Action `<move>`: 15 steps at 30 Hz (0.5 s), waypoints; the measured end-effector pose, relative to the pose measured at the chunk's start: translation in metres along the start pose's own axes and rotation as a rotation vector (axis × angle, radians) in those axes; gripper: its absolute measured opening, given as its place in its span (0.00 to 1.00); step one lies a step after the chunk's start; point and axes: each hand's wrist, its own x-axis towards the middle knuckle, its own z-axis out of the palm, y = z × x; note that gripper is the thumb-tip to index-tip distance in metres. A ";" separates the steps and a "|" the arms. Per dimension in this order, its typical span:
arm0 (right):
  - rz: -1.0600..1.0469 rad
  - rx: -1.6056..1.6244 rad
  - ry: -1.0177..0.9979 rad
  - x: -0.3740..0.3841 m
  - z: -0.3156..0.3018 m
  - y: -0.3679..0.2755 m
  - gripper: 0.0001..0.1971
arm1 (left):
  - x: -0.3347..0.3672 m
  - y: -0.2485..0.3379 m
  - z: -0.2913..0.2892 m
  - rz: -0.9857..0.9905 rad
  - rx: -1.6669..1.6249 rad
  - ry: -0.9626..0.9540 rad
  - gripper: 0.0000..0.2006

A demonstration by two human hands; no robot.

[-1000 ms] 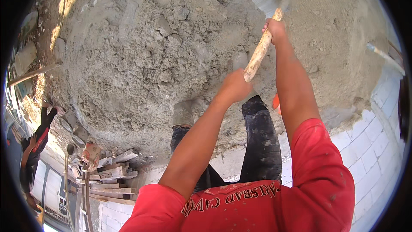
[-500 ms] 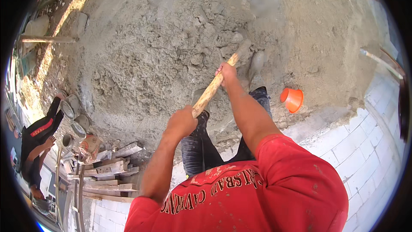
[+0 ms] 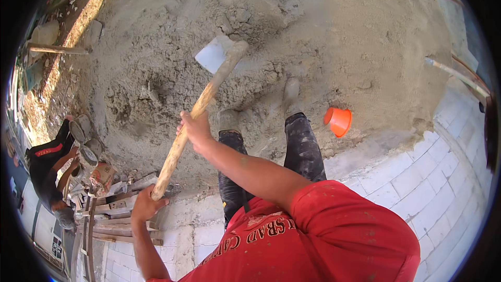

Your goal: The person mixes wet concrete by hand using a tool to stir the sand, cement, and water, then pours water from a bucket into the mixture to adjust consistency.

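Observation:
A hoe with a pale wooden handle slants across the middle, from my lower left up to its head. Its flat, light-grey blade is above the wet grey mortar; whether it touches the mix I cannot tell. My left hand is closed around the butt end of the handle. Farther up, my right hand grips the same handle near its middle. Both my feet stand in the mortar, coated grey up to the ankles.
An orange bucket lies tipped by my right leg. At left, a co-worker in black bends near several round buckets. Wooden planks are stacked lower left. White block walls border the near side. Another wooden handle juts in at upper left.
The hoe has swung left and its blade, earlier down in the mix on the right, now shows clear. Both my hands moved left with it. The co-worker bent lower.

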 end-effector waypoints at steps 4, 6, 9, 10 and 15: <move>-0.302 -0.141 0.288 0.099 -0.185 -0.195 0.13 | 0.141 0.195 0.179 0.442 -0.071 -0.050 0.20; -0.386 -0.281 0.435 0.142 -0.271 -0.294 0.09 | 0.190 0.303 0.253 0.516 -0.031 -0.051 0.18; -0.475 -0.450 0.579 0.181 -0.357 -0.406 0.10 | 0.245 0.411 0.320 0.623 -0.070 -0.047 0.20; -0.453 -0.507 0.617 0.191 -0.369 -0.424 0.09 | 0.253 0.428 0.324 0.623 -0.071 -0.069 0.20; -0.318 -0.565 0.675 0.220 -0.371 -0.364 0.07 | 0.270 0.385 0.302 0.543 -0.029 -0.157 0.22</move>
